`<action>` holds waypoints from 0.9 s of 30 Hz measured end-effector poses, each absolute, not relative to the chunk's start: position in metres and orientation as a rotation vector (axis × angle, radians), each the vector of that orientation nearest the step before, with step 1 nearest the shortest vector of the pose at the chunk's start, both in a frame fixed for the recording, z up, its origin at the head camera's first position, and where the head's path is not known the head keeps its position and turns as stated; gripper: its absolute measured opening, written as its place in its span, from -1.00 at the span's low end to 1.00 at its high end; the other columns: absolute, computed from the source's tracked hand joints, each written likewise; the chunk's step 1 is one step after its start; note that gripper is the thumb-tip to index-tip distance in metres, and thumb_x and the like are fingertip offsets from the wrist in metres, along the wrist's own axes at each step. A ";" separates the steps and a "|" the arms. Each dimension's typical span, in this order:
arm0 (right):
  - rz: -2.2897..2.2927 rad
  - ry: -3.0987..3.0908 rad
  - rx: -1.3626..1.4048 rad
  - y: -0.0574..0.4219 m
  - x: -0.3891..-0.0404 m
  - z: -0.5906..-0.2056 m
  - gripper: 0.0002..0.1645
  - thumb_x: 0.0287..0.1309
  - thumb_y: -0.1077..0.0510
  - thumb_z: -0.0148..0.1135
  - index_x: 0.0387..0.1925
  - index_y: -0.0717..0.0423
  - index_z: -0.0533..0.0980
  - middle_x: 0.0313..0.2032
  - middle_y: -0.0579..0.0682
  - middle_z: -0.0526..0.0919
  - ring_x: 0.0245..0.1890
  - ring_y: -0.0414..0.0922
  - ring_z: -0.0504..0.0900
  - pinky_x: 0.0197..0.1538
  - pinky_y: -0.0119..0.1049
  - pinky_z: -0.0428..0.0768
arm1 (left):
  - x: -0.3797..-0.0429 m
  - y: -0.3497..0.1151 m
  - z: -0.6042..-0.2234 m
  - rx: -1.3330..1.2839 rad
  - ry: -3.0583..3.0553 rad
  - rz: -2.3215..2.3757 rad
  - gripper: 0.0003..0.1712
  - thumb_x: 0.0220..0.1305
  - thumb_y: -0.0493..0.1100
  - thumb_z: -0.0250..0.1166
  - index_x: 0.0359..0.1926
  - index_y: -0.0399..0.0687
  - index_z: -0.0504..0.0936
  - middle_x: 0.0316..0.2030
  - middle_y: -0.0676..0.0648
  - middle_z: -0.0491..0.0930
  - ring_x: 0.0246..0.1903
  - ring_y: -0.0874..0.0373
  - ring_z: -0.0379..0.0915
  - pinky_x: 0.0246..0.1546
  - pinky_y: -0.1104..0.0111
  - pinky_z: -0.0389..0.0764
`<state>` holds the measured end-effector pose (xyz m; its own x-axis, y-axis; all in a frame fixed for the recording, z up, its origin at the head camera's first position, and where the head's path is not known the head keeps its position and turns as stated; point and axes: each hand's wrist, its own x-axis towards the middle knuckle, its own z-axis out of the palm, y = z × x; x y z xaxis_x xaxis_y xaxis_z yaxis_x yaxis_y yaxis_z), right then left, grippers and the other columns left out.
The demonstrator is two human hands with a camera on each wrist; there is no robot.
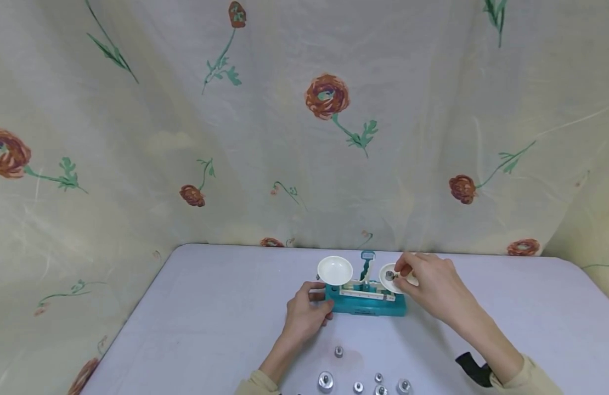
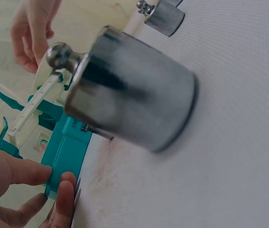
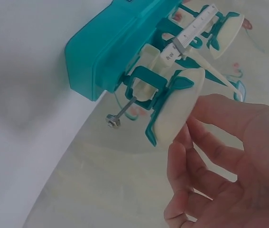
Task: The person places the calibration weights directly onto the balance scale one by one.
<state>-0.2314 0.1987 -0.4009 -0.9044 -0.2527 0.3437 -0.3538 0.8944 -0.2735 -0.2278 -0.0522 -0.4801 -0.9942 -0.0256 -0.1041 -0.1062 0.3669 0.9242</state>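
Note:
A teal balance scale [image 1: 366,306] with two white pans stands on the table. My left hand [image 1: 306,312] grips the left end of its base, thumb in front and fingers around the side. The left pan [image 1: 334,271] holds nothing. At the right pan [image 1: 386,285], my right hand [image 1: 430,282] pinches a small metal weight [image 1: 389,275] by its knob, between thumb and fingertips. In the right wrist view, the right pan [image 3: 179,111] hides those fingertips and the weight. The left wrist view shows the left hand [image 2: 15,185] holding the teal base [image 2: 68,147].
Several knobbed metal weights stand in front of the scale, among them a large weight [image 1: 326,381] and a smaller weight [image 1: 338,351]. One weight [image 2: 134,85] looms close to the left wrist camera. A flowered cloth [image 1: 285,137] hangs behind the table [image 1: 210,318].

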 end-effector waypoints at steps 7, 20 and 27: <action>0.477 -2.773 0.434 0.198 -0.227 -0.394 -0.81 0.09 0.09 0.49 -0.26 -0.03 0.64 -0.34 -0.10 0.76 -0.25 -0.05 0.68 -0.19 -0.02 0.45 | -0.228 -0.053 -0.480 -0.127 2.541 1.725 -0.49 0.28 -0.25 0.34 0.24 -0.14 0.49 -0.06 -0.23 0.68 -0.56 0.26 0.60 -0.54 0.48 0.64; 0.545 -2.755 0.480 0.200 -0.223 -0.395 -0.79 0.11 0.11 0.48 -0.21 0.01 0.63 -0.29 -0.09 0.75 -0.28 -0.14 0.67 -0.21 -0.24 0.64 | -0.227 -0.052 -0.480 -0.129 2.549 1.718 -0.49 0.29 -0.24 0.34 0.25 -0.13 0.48 -0.05 -0.23 0.68 -0.55 0.25 0.59 -0.54 0.48 0.63; 0.622 -2.768 0.509 0.203 -0.217 -0.392 -0.75 0.19 0.04 0.44 -0.12 -0.04 0.62 -0.21 -0.11 0.72 -0.25 -0.19 0.63 -0.26 -0.41 0.63 | -0.227 -0.051 -0.480 -0.129 2.557 1.710 -0.49 0.29 -0.23 0.35 0.24 -0.12 0.48 -0.05 -0.23 0.68 -0.55 0.26 0.59 -0.54 0.48 0.63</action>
<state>-0.2171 0.2031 -0.3924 -0.9054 -0.2782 0.3209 -0.3887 0.8471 -0.3624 -0.2267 -0.0512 -0.4804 -0.9946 -0.0347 -0.0980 -0.1038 0.3801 0.9191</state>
